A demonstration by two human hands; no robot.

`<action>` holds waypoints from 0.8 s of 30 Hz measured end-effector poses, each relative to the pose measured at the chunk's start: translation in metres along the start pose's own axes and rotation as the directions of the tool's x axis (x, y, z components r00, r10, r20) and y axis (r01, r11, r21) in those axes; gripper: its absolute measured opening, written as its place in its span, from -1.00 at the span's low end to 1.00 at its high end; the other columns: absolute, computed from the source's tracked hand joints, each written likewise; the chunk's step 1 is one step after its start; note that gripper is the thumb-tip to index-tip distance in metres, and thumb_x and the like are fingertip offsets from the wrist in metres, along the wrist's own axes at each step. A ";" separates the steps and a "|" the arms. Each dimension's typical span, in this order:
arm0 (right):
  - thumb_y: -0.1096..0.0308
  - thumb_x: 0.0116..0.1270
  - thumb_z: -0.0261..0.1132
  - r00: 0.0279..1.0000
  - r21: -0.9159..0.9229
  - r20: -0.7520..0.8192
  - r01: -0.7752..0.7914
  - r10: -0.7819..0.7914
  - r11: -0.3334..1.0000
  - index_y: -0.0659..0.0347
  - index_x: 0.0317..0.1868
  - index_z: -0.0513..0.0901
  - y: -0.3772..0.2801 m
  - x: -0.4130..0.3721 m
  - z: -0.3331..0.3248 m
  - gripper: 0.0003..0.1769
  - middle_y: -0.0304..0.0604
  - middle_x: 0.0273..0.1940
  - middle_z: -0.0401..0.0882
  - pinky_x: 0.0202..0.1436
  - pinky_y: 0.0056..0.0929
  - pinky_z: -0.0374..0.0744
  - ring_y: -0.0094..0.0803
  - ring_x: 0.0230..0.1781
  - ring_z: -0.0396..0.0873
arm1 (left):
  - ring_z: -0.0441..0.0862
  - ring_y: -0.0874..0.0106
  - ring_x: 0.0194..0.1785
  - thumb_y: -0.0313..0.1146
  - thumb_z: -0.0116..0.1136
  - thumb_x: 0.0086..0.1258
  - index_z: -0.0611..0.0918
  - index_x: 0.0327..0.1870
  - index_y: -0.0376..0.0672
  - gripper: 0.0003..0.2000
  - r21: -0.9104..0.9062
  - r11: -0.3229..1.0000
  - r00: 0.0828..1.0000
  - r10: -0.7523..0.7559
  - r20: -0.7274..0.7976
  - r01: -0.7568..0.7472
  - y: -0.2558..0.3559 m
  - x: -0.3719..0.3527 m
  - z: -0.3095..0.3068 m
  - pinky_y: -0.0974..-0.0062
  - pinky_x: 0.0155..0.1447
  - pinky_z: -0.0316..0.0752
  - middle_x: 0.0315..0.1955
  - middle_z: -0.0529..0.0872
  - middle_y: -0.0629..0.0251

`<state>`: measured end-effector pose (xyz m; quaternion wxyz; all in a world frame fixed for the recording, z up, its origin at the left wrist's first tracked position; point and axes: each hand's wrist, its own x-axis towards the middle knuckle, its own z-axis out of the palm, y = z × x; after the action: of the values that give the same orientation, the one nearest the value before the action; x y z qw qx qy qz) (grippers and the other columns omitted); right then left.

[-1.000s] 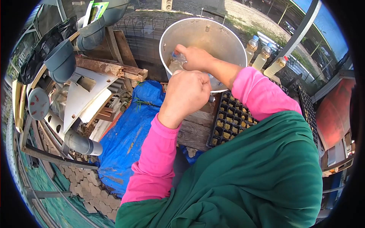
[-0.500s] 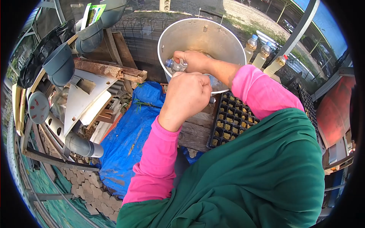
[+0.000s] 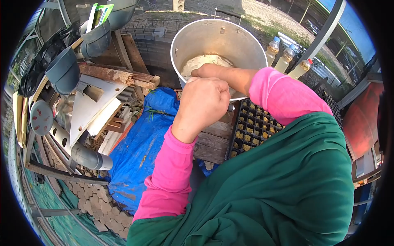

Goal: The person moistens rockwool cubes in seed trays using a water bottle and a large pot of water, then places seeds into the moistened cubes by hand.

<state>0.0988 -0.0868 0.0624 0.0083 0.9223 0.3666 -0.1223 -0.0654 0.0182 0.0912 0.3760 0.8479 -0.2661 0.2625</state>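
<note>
My right hand point(image 3: 209, 71) reaches down inside a large metal pot point(image 3: 219, 35), its knuckles curled. Its fingertips, and whatever they hold, are hidden behind my left hand point(image 3: 202, 108). That left hand is closed in a fist over the pot's near rim, and a short dark metal end point(image 3: 231, 108) sticks out beside it. I cannot see what is inside the fist. Pale, cloudy liquid point(image 3: 207, 61) shows in the pot beyond my hands.
Several black seedling trays with filled cells point(image 3: 250, 135) stand on wooden boards point(image 3: 209, 145) at right. Three bottles point(image 3: 282, 59) of pale liquid stand beyond. Left lie a blue tarp point(image 3: 139, 143), planks point(image 3: 119, 74) and a grey pipe point(image 3: 90, 158); dark pots point(image 3: 63, 71) hang above.
The clear plastic bottle with a blue cap in my right hand has gone out of sight. My right hand has moved lower into the pot, while my left hand has stayed nearly still.
</note>
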 end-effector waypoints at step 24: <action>0.46 0.13 0.34 0.999 0.021 -0.021 -0.025 0.026 0.999 0.06 0.26 0.47 -0.007 -0.005 0.001 -0.38 0.09 0.10 0.61 0.16 -0.22 0.51 0.00 0.14 0.57 | 0.64 0.07 -0.44 -0.49 0.02 0.12 0.68 -0.55 -0.23 -0.84 -0.005 1.000 0.999 0.026 -0.021 -0.026 -0.001 -0.001 0.001 0.21 -0.29 0.53 -0.52 0.68 0.08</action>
<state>0.0900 -0.0849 0.0629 -0.0035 0.9281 0.3536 -0.1164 -0.0650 0.0187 0.0898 0.3774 0.8405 -0.2739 0.2758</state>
